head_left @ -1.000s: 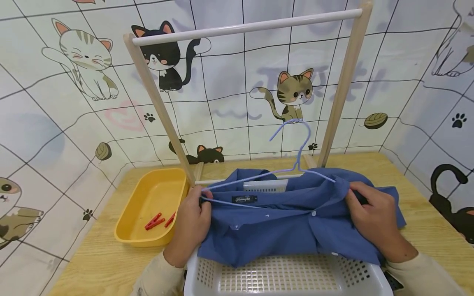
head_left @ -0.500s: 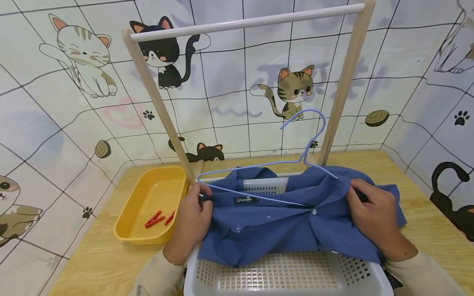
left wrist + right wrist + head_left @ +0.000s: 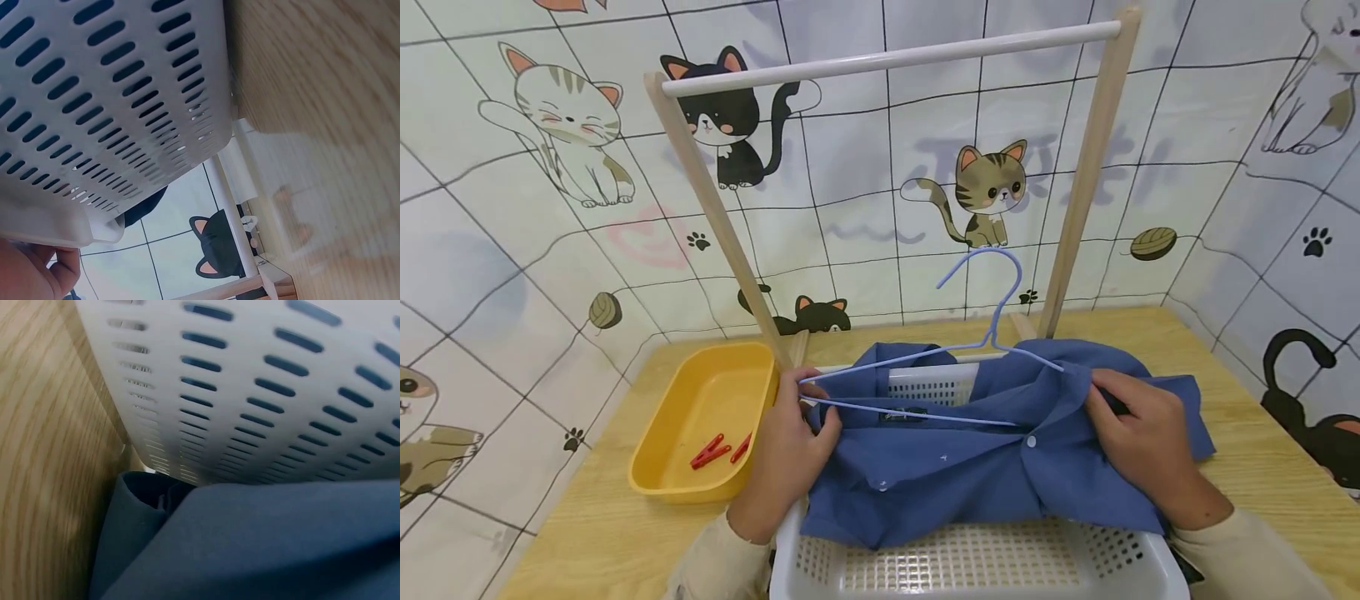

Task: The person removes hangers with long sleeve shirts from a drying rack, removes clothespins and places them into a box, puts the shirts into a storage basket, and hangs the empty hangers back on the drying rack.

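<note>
A blue button-up shirt (image 3: 940,475) lies across the top of a white perforated basket (image 3: 962,567). A thin light-blue clothes hanger (image 3: 1000,310) stands over its collar, hook upward, its right arm running inside the shirt. At the shirt's left side my left hand (image 3: 793,442) curls its fingers round the hanger's left end and the fabric beside it, thumb spread toward the collar. My right hand (image 3: 1142,437) pinches the shirt at the right side of the collar. Blue fabric (image 3: 250,544) fills the lower right wrist view beside the basket wall.
Behind the basket rises a wooden rack (image 3: 1090,167) with a white top rail (image 3: 895,58). On the left of the table (image 3: 587,533) sits a yellow tray (image 3: 662,417) holding red clothespins (image 3: 709,452). A cat-print sheet (image 3: 850,208) covers the walls.
The hanger's hook rises and tips right, then drops back left. Its left end, loose above my left hand half a second ago, is now under those fingers. My right hand keeps its pinch.
</note>
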Motion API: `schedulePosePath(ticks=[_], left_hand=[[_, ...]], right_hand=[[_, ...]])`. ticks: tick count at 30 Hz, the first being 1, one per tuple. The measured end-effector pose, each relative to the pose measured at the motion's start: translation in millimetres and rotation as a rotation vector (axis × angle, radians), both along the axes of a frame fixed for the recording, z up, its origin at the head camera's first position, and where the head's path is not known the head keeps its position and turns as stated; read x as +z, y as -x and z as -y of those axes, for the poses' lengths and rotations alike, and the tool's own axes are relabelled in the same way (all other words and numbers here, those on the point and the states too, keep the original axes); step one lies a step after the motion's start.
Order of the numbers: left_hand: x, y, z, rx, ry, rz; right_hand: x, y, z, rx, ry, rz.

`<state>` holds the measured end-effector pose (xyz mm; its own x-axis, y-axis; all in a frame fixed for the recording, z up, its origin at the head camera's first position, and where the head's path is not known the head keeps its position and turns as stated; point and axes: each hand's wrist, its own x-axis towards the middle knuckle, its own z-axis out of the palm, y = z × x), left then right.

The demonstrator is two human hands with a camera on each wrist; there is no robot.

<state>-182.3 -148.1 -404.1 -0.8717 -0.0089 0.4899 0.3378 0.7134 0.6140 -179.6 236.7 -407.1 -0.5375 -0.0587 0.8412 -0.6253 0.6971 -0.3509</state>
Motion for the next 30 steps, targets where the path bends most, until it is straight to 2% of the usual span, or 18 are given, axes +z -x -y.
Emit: schedulePosePath(ticks=[7,16,26,30], left_hand=[[0.2,0.7,-0.1,-0.035,0.006,-0.043],[-2.6,1.3,1.6,-0.028,-0.056,0.018],[-5.6,0.7,5.9,-0.068,-0.102,-0.047],[-7.1,1.3,5.4,-0.044,-0.121,-0.112]], right_hand=[[1.5,0.7,1.1,0.015,0.018,-0.011],[-0.4,0.5,1.5,0.002,-0.013,-0.015],[-2.4,-1.2,2.8,-0.014,-0.036,-0.01],[-3.1,0.1,1.5,-0.007,-0.036,-0.017]])
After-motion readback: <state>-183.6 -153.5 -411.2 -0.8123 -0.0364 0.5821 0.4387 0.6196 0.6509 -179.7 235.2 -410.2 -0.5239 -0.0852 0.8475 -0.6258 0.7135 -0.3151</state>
